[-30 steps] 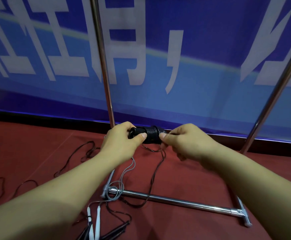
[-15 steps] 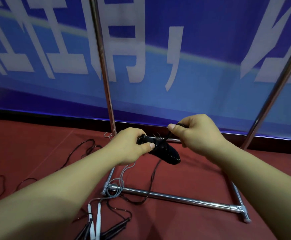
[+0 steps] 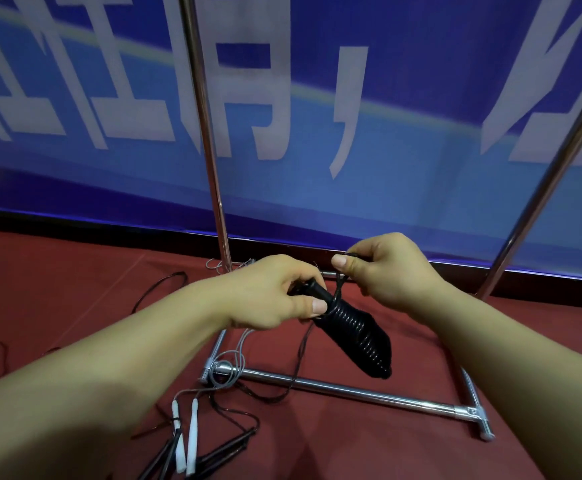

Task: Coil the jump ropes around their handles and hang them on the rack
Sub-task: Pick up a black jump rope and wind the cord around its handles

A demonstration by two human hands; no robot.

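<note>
The upper end of a pair of black handles (image 3: 353, 329) is gripped by the left hand (image 3: 272, 294), its thumb laid across the near side and its fingers curled round the far side. The handles are tilted, so that their free end points down and away from that hand, toward the right forearm. Black rope (image 3: 359, 336) is seen wound in close turns along most of their length. A short strand of the same rope is drawn up from the handles, just beside the left thumb, and is pinched between the thumb and fingers of the right hand (image 3: 385, 271), which is held slightly higher than the left hand and just beside it. How the strand is routed inside the right fist cannot be made out.

Below both hands the chrome base bar of the rack (image 3: 352, 393) is laid across the red floor (image 3: 57, 278), and its two uprights are seen rising beyond the hands, one past the left hand and one well off beyond the right forearm. A loose dark rope tail is hung from the handles down to the bar. Under the left forearm, white-handled ropes (image 3: 187, 431) and further dark handles (image 3: 227, 448) are left lying on the floor, with a grey cord looped over the bar's end. A blue banner (image 3: 404, 150) is spread behind the rack.
</note>
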